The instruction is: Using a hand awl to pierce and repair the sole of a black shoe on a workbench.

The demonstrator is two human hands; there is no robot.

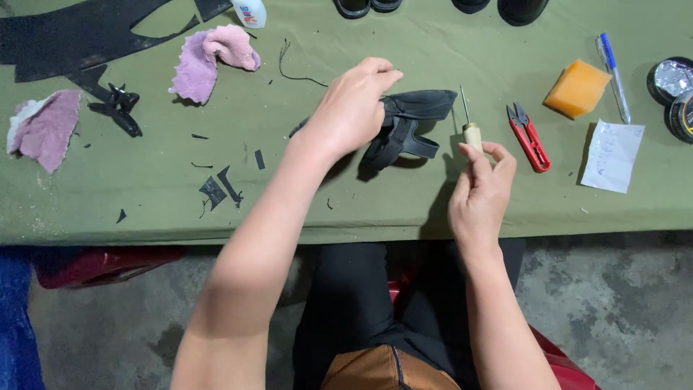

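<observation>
My left hand (354, 108) grips a folded piece of black fabric (415, 119) lying on the olive-green table cover (144, 209). My right hand (480, 191) holds an awl (469, 130) by its pale wooden handle, the thin metal spike pointing up and away from me, just right of the fabric. The awl's tip is apart from the fabric.
Red thread snips (528, 137) lie right of the awl, then an orange sponge block (577, 88), a blue-capped pen (613, 68), a paper slip (612, 155) and tape rolls (675, 90). Pink fleece pieces (213, 61), black scraps (220, 189) and a black sheet (68, 36) lie left.
</observation>
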